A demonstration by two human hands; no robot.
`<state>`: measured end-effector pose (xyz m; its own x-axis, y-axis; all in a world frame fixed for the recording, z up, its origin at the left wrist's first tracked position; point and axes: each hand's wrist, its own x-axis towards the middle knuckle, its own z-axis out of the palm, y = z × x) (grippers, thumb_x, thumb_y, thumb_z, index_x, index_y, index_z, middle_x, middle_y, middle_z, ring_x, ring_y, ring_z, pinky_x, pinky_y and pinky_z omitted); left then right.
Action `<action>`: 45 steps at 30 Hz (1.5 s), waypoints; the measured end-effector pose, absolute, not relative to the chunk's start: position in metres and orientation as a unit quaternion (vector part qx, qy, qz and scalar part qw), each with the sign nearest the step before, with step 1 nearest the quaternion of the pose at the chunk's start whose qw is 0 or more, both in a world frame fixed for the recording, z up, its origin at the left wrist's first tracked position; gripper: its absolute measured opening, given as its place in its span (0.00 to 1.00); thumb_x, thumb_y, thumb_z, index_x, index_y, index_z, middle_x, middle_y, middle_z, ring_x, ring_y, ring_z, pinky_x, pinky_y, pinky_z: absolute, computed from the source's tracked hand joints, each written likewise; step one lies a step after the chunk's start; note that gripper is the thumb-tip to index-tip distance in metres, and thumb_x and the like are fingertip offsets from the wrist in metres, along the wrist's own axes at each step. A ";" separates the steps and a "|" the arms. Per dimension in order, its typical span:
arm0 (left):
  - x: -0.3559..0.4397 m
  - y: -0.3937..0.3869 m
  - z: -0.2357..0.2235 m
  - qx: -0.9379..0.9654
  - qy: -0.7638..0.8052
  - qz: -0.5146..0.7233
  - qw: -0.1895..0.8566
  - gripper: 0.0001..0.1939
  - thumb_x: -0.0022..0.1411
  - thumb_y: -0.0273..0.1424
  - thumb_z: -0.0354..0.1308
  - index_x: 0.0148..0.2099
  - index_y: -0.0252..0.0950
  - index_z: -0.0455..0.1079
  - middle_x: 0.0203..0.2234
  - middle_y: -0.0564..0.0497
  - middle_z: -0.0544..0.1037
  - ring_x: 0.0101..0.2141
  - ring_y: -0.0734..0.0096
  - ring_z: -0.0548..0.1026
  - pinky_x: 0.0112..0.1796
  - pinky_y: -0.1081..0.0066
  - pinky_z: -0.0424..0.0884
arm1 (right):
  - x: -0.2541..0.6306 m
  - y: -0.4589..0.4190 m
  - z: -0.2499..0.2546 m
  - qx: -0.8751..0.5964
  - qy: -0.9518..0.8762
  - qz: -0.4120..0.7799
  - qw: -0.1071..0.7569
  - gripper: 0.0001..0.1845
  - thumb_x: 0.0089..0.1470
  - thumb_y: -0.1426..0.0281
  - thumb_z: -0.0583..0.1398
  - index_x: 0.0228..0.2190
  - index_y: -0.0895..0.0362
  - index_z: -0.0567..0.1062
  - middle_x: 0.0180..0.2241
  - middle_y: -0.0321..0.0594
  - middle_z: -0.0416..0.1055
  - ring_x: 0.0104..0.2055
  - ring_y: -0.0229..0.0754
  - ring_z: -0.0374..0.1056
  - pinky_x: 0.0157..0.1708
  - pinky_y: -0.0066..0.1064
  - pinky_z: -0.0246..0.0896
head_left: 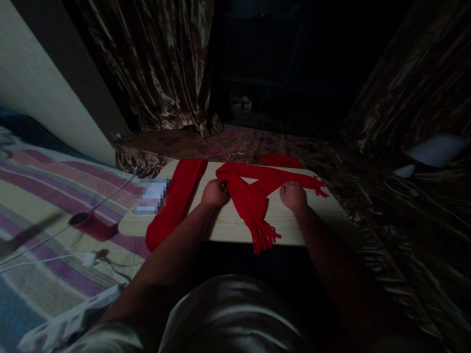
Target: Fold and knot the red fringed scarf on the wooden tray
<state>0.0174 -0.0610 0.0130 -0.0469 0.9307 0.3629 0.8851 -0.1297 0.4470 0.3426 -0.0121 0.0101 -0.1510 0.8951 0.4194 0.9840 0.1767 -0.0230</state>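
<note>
A red fringed scarf (243,196) lies folded at an angle on a pale wooden board (228,225). One fringed end hangs over the near edge, and the other points to the far right. My left hand (216,192) is closed in a loose fist against the scarf's left edge, with nothing visible in its fingers. On the right, my right hand (293,194) is likewise curled into a fist beside the far strip of the scarf. A second red strip of cloth (178,196) lies lengthwise across the board's left side. The picture is dark.
A white, partly pixelated item (150,196) lies on the board's left end. Red cloth (281,160) shows beyond the far edge. On the striped bedding are a red cylinder (97,226), cables and a power strip (69,318). A white lamp-like object (436,151) stands right.
</note>
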 end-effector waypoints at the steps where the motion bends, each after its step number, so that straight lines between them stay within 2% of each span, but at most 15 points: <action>1: 0.017 -0.061 0.013 0.687 0.661 0.300 0.036 0.17 0.58 0.28 0.57 0.49 0.36 0.78 0.44 0.43 0.82 0.47 0.58 0.77 0.51 0.66 0.71 | 0.342 -0.012 0.010 -0.629 -0.747 -0.133 0.169 0.15 0.62 0.71 0.53 0.37 0.58 0.79 0.39 0.51 0.76 0.45 0.50 0.67 0.44 0.36 0.60; 16: 0.016 -0.061 0.012 0.684 0.657 0.314 0.047 0.18 0.58 0.28 0.57 0.50 0.36 0.78 0.43 0.43 0.82 0.43 0.60 0.78 0.49 0.67 0.71 | 0.337 -0.017 0.013 -0.652 -0.725 -0.157 0.156 0.17 0.62 0.70 0.51 0.39 0.59 0.79 0.40 0.53 0.76 0.44 0.51 0.68 0.42 0.37 0.61; 31: 0.015 -0.060 0.013 0.697 0.650 0.299 0.041 0.18 0.58 0.28 0.57 0.49 0.35 0.78 0.43 0.44 0.82 0.44 0.60 0.78 0.47 0.68 0.70 | 0.333 -0.023 0.022 -0.683 -0.710 -0.111 0.130 0.19 0.64 0.69 0.50 0.46 0.61 0.78 0.45 0.54 0.75 0.49 0.51 0.68 0.49 0.37 0.59; 45: 0.011 -0.055 0.004 0.700 0.642 0.310 0.042 0.18 0.59 0.30 0.56 0.50 0.35 0.78 0.45 0.43 0.82 0.45 0.60 0.78 0.47 0.68 0.71 | 0.334 -0.022 0.019 -0.685 -0.708 -0.110 0.136 0.18 0.63 0.69 0.51 0.44 0.61 0.77 0.44 0.53 0.75 0.48 0.51 0.68 0.48 0.36 0.59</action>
